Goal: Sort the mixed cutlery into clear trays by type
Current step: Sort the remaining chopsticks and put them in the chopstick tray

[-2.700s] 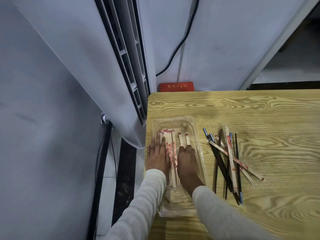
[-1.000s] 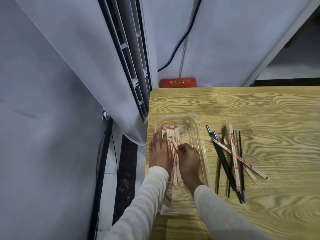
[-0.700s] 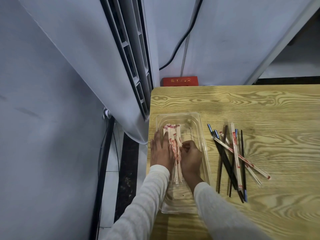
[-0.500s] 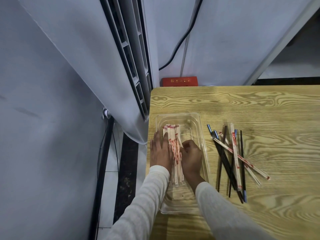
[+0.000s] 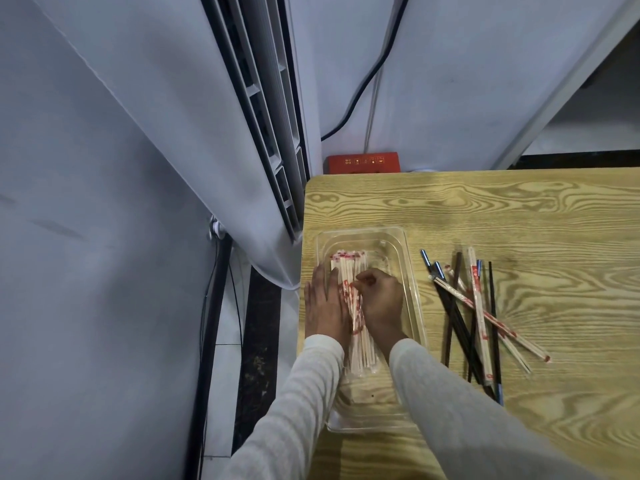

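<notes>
A clear plastic tray [image 5: 405,251] sits at the left edge of the wooden table [image 5: 519,216]. Inside it lies a bundle of paper-wrapped chopsticks [image 5: 349,268] with red print. My left hand [image 5: 323,306] lies flat with straight fingers against the bundle's left side. My right hand [image 5: 379,303] is on the bundle's right side, fingers curled, fingertips pinching at the wrapped sticks. To the right of the tray lies a mixed pile of black chopsticks [image 5: 453,317] and several wrapped chopsticks [image 5: 479,306].
A white draped curtain [image 5: 138,150] and a slatted unit [image 5: 270,116] stand directly left of the table. A red box [image 5: 362,161] sits behind the table's far edge, under a dark cable [image 5: 360,88]. The table drops off just left of the tray.
Earlier both hands lay flat on the bundle. My right hand has since curled its fingers and works at the sticks, and the loose ones are gathered into one tighter bundle. The left hand stayed put.
</notes>
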